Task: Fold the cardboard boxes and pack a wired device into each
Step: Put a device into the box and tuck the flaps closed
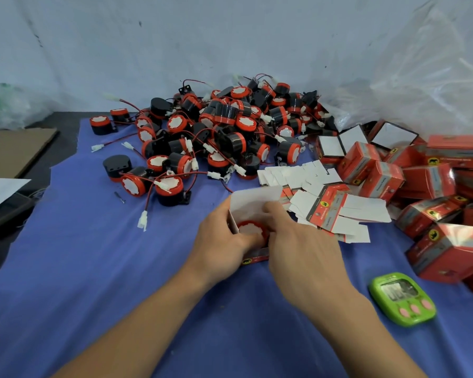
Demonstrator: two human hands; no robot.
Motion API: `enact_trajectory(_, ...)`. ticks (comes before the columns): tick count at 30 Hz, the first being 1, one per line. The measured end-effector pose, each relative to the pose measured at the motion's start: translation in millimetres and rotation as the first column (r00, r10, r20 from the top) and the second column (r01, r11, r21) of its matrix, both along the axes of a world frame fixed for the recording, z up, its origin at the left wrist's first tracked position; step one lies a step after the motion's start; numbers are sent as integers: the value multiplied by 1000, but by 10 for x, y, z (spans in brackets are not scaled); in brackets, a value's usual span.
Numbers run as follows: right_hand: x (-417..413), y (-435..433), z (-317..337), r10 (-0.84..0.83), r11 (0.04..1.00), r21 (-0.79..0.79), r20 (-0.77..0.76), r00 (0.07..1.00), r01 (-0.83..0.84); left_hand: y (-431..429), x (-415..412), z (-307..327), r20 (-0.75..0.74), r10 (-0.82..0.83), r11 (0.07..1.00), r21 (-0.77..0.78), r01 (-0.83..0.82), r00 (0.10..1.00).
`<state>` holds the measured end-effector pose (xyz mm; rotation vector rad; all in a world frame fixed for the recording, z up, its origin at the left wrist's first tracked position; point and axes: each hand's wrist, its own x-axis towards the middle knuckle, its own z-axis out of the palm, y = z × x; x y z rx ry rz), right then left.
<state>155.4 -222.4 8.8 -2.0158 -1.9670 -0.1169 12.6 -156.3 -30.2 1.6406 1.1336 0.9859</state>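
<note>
The table [60, 120] is dark, and a blue cloth [93, 268] covers most of it. On the cloth, toward the far edge, lies a heap of red-and-black wired devices [216, 126] with their wires tangled. Toward the right edge, folded red boxes [426, 184] are piled, and flat box blanks [298, 175] lie between this pile and the heap. A green timer [402, 298] lies near the right edge, nearer to the person. At the left edge lie a brown cardboard sheet [14, 151] and a white sheet [0, 189].
</note>
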Motion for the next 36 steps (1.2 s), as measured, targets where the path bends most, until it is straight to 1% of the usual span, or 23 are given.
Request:
enact_trajectory(4, 78, 12, -18, 82, 979, -171, -157, 984, -109, -6, -10, 21, 18, 10, 1000, -12, -10, 1000)
enact_trajectory(7, 121, 14, 30, 75, 963, -226, -293, 953, -145, -27, -6, 39, 27, 17, 1000, -3, -17, 1000)
enact_trajectory(10, 121, 3, 57, 100, 954, -239, -312, 945, -180, -43, 8, 51, 25, 25, 1000, -6, -25, 999)
enact_trajectory(13, 101, -18, 86, 63, 964, -214, -392, 918, -157, -37, 12, 47, 19, 32, 999, -13, -31, 999)
enact_trajectory(15, 80, -37, 78, 41, 978, -171, -402, 915, -119, -31, 9, 47, 8, 27, 1000, -16, -27, 1000)
enact_trajectory(17, 68, -65, 57, 37, 996, -68, -331, 943, -62, -30, 4, 51, 5, 21, 1000, -17, -21, 1000)
enact_trajectory(19, 74, -80, 49, 41, 998, 48, -221, 974, -31, -27, 2, 56, 4, 13, 1000, -14, -13, 1000)
enact_trajectory(20, 74, -90, 53, 45, 995, 93, -193, 980, -27, -27, -1, 57, 3, 9, 1000, -10, -9, 1000)
enact_trajectory(21, 72, -101, 56, 51, 990, 136, -205, 977, -24, -25, -5, 56, 1, 7, 1000, -7, -7, 1000)
enact_trajectory(22, 74, -111, 68, 57, 983, 182, -266, 962, -8, -21, -9, 56, 0, 7, 1000, -5, -7, 1000)
enact_trajectory(23, 84, -120, 91, 67, 972, 232, -370, 927, 22, -20, -10, 54, -1, 7, 1000, -6, -7, 1000)
enact_trajectory(25, 143, -129, 151, 115, 948, 306, -584, 804, 86, -15, -5, 50, -2, 13, 1000, -9, -13, 1000)
enact_trajectory(27, 228, -124, 210, 165, 928, 349, -697, 698, 130, -7, -2, 47, -6, 16, 1000, -17, -16, 1000)
enact_trajectory(29, 300, -117, 228, 192, 918, 364, -753, 629, 157, -1, -3, 43, -7, 12, 1000, -28, -12, 1000)
enact_trajectory(31, 314, -101, 222, 196, 924, 351, -778, 597, 154, 3, -7, 33, -7, 12, 999, -34, -12, 1000)
enact_trajectory(33, 295, -72, 196, 199, 941, 317, -800, 566, 117, 7, -6, 28, -6, 11, 999, -30, -11, 1000)
enact_trajectory(34, 278, -61, 181, 196, 952, 295, -800, 566, 87, 6, -5, 30, -3, 6, 1000, -28, -6, 1000)
enact_trajectory(36, 229, -43, 150, 179, 967, 255, -758, 628, 31, 2, -3, 37, 5, -8, 1000, -24, 8, 1000)
